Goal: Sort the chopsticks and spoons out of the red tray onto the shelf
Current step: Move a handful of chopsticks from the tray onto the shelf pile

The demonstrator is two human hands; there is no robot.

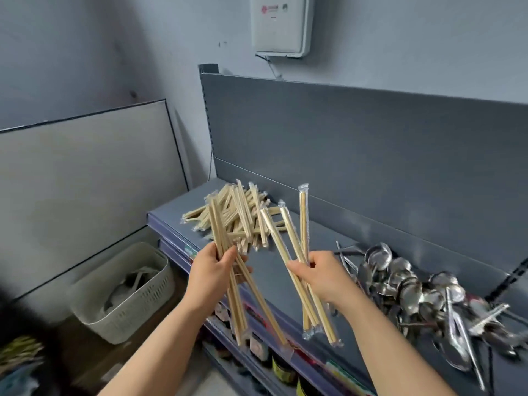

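Note:
My left hand grips a bundle of wrapped wooden chopsticks, held above the front edge of the grey shelf. My right hand grips three more wrapped chopstick pairs, fanned out over the middle of the shelf. A pile of wrapped chopsticks lies at the shelf's left end, just beyond my left hand. A heap of metal spoons lies on the shelf's right part, right of my right hand. The red tray is not in view.
The shelf's grey back panel rises behind the piles. A pale perforated basket stands on the floor at lower left. Jars sit on a lower shelf below the front edge. A white box hangs on the wall.

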